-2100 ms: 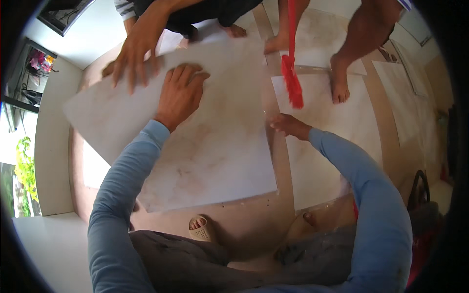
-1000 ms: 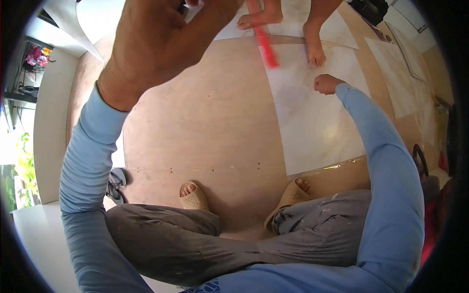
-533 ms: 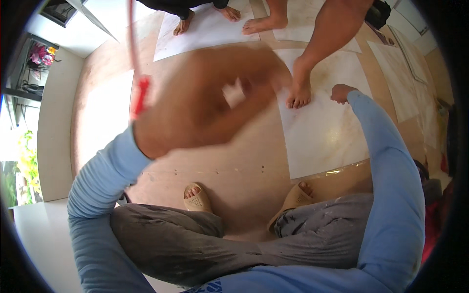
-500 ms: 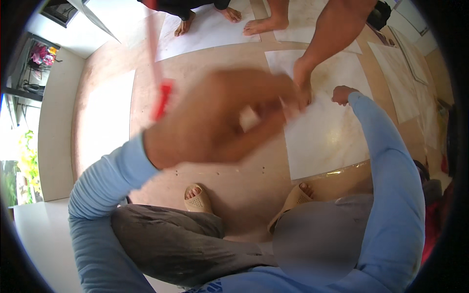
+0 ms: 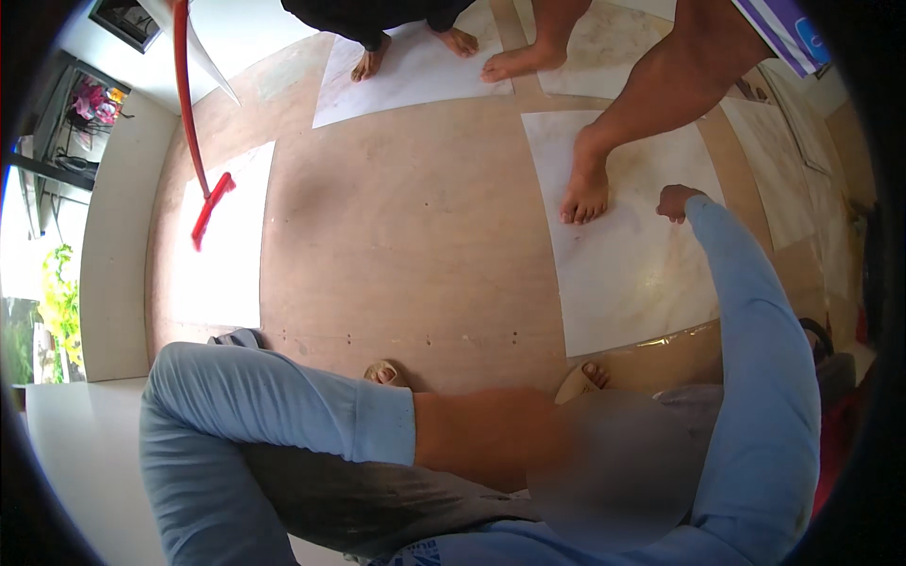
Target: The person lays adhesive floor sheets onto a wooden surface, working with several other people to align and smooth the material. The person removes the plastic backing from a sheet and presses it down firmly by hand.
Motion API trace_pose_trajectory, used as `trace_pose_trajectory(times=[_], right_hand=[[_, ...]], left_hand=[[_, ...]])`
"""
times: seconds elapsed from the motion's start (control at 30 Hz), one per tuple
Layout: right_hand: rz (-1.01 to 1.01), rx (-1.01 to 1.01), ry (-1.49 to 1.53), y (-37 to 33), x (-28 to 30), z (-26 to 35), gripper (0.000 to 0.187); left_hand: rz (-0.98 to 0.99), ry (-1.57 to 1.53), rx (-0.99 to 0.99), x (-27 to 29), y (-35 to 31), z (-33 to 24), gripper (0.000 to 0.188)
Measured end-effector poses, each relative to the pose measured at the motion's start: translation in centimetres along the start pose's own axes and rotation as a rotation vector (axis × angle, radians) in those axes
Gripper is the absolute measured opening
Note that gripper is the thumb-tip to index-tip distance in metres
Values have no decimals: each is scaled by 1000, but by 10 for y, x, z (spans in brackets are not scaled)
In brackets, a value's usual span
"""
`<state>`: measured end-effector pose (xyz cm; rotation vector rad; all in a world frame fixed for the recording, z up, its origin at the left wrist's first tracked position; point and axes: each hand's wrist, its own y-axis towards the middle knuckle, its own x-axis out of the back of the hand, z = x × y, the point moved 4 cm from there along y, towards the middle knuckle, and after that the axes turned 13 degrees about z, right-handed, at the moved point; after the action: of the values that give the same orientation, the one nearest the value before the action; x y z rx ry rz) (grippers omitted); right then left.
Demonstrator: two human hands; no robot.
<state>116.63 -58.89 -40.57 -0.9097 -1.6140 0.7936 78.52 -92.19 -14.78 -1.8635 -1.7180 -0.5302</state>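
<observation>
My left forearm, in a light blue sleeve, crosses low over my lap, and my left hand (image 5: 514, 424) runs into a blurred grey patch where its fingers are hidden. Further right, my right hand (image 5: 675, 202) is small in view, fingers curled closed over a white marbled sheet (image 5: 632, 283) on the floor. Whether anything is inside that hand I cannot make out. Another person's bare foot (image 5: 585, 189) stands on the same sheet, to the left of my right hand.
A red long-handled floor tool (image 5: 212, 209) has its narrow head on a bright sheet (image 5: 231, 283) at left. Two people's bare feet are at the far side, partly on another sheet (image 5: 396, 94). Beige slippers (image 5: 385, 373) are on my feet; a low wall (image 5: 123, 245) borders the left.
My left hand has dropped from in front of my view down to my lap. The red floor tool has shifted left onto the left sheet. My right hand has barely moved.
</observation>
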Motion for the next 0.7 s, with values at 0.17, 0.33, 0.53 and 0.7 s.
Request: trace_pose_trajectory(times=[0.17, 0.33, 0.53, 0.7], right_hand=[[3, 13, 1, -1, -4, 4, 34], [-20, -4, 0, 1, -4, -6, 34], [19, 45, 55, 20, -9, -12, 30], [87, 4, -8, 30, -28, -13, 31]], left_hand=[[-8, 30, 23, -10, 1, -1, 14], [28, -40, 68, -24, 3, -5, 19], [102, -11, 166, -43, 0, -9, 23], [97, -245, 284, -54, -38, -5, 32]])
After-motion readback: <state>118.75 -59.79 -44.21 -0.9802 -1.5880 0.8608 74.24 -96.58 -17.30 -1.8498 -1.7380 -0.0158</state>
